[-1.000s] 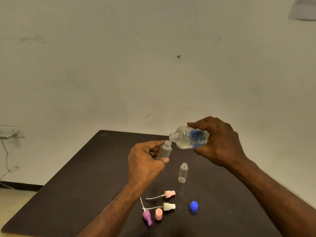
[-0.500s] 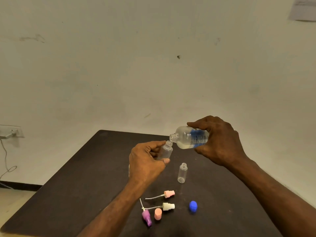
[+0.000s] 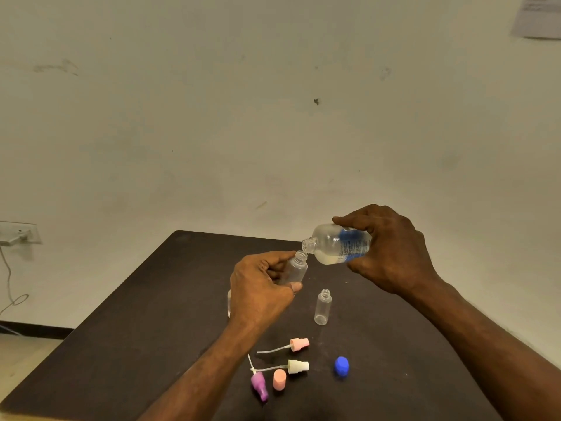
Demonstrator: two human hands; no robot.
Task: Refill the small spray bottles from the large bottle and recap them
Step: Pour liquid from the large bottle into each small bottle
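Right hand [image 3: 391, 253] grips large bottle [image 3: 340, 244], long axis near-horizontal | mouth just above-right of small spray bottle [image 3: 294, 268] neck | left hand [image 3: 258, 290] grips it, tilted rightward.

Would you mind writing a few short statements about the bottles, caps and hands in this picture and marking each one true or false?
1. The right hand holds the large bottle tipped toward a small bottle. True.
2. The left hand is empty. False: it grips a small clear bottle just below the large bottle's mouth.
3. The blue cap is screwed onto the large bottle. False: it lies on the table, and the bottle's neck is open.
4. A second small bottle stands upright and uncapped on the table. True.
5. The pink sprayer top is fitted to a bottle. False: it lies loose on the table.
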